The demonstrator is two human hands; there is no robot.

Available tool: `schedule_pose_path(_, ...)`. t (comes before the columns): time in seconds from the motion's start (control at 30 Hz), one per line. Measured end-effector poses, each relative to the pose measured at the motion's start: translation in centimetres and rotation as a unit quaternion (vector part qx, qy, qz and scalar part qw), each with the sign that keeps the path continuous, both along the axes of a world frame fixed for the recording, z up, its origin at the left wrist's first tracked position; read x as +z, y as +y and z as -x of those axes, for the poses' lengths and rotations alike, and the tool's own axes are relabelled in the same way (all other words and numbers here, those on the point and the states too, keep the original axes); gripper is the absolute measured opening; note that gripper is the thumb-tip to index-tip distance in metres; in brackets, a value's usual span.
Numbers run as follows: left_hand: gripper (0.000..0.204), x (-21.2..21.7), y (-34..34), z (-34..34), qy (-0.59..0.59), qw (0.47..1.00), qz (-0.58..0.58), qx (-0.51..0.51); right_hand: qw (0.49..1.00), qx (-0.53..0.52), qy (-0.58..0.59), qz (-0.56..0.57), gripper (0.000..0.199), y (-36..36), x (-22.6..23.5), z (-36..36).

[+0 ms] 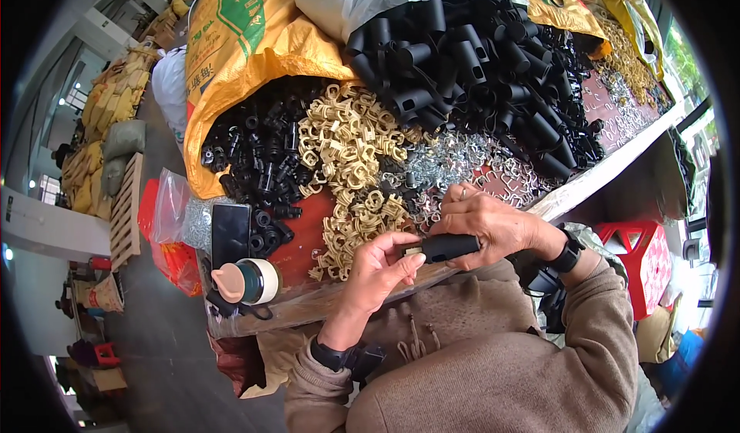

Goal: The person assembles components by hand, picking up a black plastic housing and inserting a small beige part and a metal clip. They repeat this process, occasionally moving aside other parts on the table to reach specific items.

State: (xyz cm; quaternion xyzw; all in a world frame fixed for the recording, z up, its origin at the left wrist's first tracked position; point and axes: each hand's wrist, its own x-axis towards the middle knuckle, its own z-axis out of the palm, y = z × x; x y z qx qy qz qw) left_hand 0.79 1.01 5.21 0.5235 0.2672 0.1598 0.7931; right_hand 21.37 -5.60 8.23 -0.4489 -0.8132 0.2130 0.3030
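Black tube point(449, 246), short and cylindrical, lies crosswise in the right hand point(486, 229), just above the near edge of the tabletop point(308, 306). The right grip is clenched around it, fingers curled over the top, with one end of the tube sticking out toward the left hand point(379, 267). The left grip pinches a small tan clip piece point(412, 252) against that open end; thumb and fingertips meet there, though the piece is mostly hidden and I can only say it looks like one of the tan clips. Both wrists carry dark bands, and brown sleeves come in from the lower edge.

Behind the hands, a heap of tan plastic clips point(351, 163) spreads over the red surface, touching a scatter of small silver metal clips point(462, 163) to its right. Farther back, a large pile of black tubes point(478, 55) spills from a clear bag. A second pile of smaller black parts point(258, 151) lies to the left, at the mouth of a yellow sack point(247, 40). Near the left corner of the tabletop a dark phone point(230, 234) lies flat, and just beside it a green bottle point(248, 281) with a pink cap lies on its side. A red plastic stool point(640, 252) stands to the right, below the tabletop.
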Motion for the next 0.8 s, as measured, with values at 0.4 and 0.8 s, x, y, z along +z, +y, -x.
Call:
schedule_pose_path(0.4,0.035,0.3,-1.2,-0.7,0.012,0.995,-0.084,0.053,0.896,-0.067,0.294,0.325,0.033,-1.5,-1.5,0.6)
schedule_pose_path(0.8,0.033,0.8,-0.9,-0.5,0.012,0.993,-0.115,0.03,0.925,-0.104,0.249,0.268,0.032,-1.9,-0.7,1.2)
